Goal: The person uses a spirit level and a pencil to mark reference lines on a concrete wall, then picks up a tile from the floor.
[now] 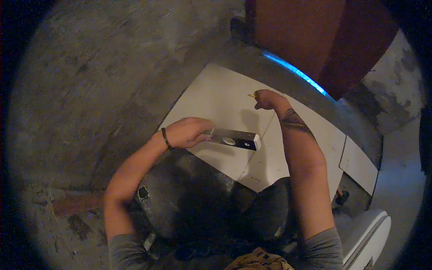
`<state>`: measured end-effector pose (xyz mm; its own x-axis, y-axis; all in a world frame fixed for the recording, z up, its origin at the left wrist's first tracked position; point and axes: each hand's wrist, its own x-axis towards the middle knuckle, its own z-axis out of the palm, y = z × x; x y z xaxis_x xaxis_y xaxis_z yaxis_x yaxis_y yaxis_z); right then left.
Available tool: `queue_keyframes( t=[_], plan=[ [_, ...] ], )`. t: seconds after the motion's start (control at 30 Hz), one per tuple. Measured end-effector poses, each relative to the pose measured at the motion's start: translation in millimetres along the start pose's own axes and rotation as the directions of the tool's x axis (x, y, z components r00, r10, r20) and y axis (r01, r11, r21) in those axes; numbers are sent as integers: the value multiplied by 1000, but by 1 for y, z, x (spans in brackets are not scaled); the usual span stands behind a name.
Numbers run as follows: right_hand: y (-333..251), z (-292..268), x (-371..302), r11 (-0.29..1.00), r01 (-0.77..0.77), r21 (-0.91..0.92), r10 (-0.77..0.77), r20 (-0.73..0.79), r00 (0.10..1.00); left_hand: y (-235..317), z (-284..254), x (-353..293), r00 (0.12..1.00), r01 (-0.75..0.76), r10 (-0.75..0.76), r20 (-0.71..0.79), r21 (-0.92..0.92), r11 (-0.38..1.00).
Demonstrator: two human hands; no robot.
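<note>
I have the left hand (191,132) with its fingers clamped on one end of the level (234,137), which its shadow suggests is above the white tiles (216,94), the free end over the seam (268,123). Gripped at one end only, I'd expect it could tip and chip a tile. The right hand (267,99) seems to have its fingers together on a yellow stick (251,95); in this dim light, a loose pinch could drop it. A leaning left knee (175,180) might nudge the tiles; I can't tell whether it touches.
</note>
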<state>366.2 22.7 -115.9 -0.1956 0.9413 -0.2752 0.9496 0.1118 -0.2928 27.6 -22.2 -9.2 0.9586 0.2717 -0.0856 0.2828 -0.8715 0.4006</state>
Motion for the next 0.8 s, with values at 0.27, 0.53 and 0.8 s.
queue_keyframes(
  t=[0.27,0.53,0.8],
  plan=[
    [-2,5,3,999,-33,-22,33,8,999,-9,7,-4,999,15,-16,-38,-19,1000],
    [-7,5,-2,997,-81,-3,81,-12,997,-11,11,-5,999,31,-31,-18,-1,1000],
    [-3,5,1,999,-41,-21,41,18,999,-8,10,-3,1000,0,0,-17,15,1000]
  ],
)
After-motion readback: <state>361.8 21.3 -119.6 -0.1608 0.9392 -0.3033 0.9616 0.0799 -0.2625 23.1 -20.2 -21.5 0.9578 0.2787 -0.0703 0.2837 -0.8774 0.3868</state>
